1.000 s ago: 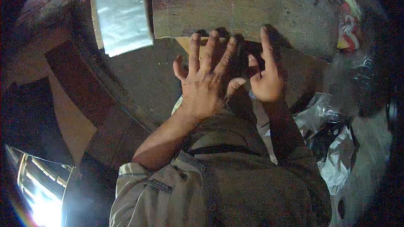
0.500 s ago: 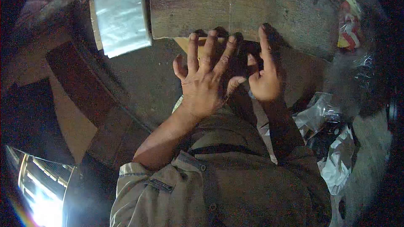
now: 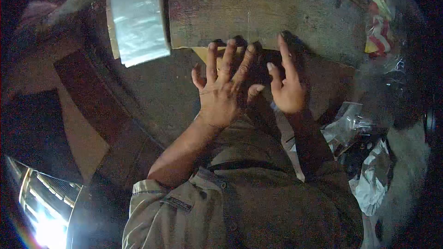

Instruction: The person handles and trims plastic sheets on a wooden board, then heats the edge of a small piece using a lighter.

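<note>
My left hand (image 3: 221,97) is spread palm down, its fingertips near the lower edge of a worn wooden board (image 3: 267,14). Beneath its fingers shows a tan, cardboard-like piece (image 3: 201,54). To the right, my right hand (image 3: 290,93) has its index finger stretched to the board's edge and its thumb apart. Neither hand appears to hold anything. Shadow hides what lies between the hands.
A stack of clear plastic sheets or bags (image 3: 140,23) lies left of the board. A red, white and yellow packet (image 3: 379,37) is at the right. Crumpled plastic (image 3: 350,120) and white wrapping (image 3: 370,184) lie at the lower right. Bright light enters at the lower left.
The board and plastic stack appear slightly lower and further right in view. My right hand's fingers have shifted a little; both hands remain near the board's edge.
</note>
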